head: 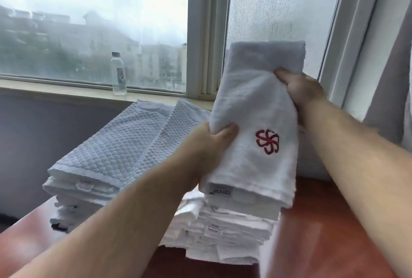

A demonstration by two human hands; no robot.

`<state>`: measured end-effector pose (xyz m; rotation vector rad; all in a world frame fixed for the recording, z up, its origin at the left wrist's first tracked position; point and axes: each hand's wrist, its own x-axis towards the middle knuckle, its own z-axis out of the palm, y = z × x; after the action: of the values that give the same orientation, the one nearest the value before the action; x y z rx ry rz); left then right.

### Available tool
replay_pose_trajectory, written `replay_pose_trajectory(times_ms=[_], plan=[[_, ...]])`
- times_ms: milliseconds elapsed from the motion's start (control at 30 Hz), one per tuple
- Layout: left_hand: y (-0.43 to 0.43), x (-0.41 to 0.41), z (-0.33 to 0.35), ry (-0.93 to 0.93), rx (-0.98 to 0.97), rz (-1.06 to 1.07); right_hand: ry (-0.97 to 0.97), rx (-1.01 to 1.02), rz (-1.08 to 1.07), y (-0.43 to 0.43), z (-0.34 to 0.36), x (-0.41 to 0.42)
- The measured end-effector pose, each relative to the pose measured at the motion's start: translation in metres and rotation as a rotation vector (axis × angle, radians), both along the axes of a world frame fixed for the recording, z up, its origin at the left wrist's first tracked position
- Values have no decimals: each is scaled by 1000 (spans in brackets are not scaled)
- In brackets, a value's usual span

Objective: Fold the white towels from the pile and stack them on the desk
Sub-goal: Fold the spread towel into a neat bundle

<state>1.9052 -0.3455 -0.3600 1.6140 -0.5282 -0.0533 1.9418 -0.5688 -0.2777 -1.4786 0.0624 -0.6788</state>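
Towel stacks (124, 150) on desk (323, 233); bottle (118, 74) behind on sill (55, 90).

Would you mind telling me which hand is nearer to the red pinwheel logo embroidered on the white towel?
Left. The left hand grips the towel's edge just beside the red logo; the right hand grips higher up, at the opposite edge.

Folded white towel (256, 121) held up in the air, upright and slightly tilted, red pinwheel logo on its front, grey label at its lower hem; it hangs just above the right stack. Two stacks of folded white towels on the red-brown bench (334, 244): left stack (107, 155) topped with quilted, waffle-textured towels, right stack (227, 237) of flat towels with small labels showing along the edges.
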Motion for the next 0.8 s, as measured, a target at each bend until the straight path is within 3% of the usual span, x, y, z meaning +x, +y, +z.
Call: replay_pose_trajectory(times_ms=[133, 300, 500, 600, 667, 733, 800], plan=[[1, 35, -26, 136, 237, 137, 354, -133, -44, -14, -54, 72], [6, 47, -50, 171, 224, 179, 642, -226, -32, -12, -138, 105], [1, 41, -42, 122, 464, 220, 575, -236, -44, -19, -127, 126], [-4, 36, -40, -71, 765, 335, 623, -412, -139, -10, -130, 133], [-5, 39, -39, -304, 957, 417, 544, -586, -377, -3, -131, 135], [-3, 45, -33, -501, 1077, 336, 340, -799, -521, 4, -125, 132], [1, 51, -30, -538, 1112, 177, 213, -961, -377, 9, -114, 132]])
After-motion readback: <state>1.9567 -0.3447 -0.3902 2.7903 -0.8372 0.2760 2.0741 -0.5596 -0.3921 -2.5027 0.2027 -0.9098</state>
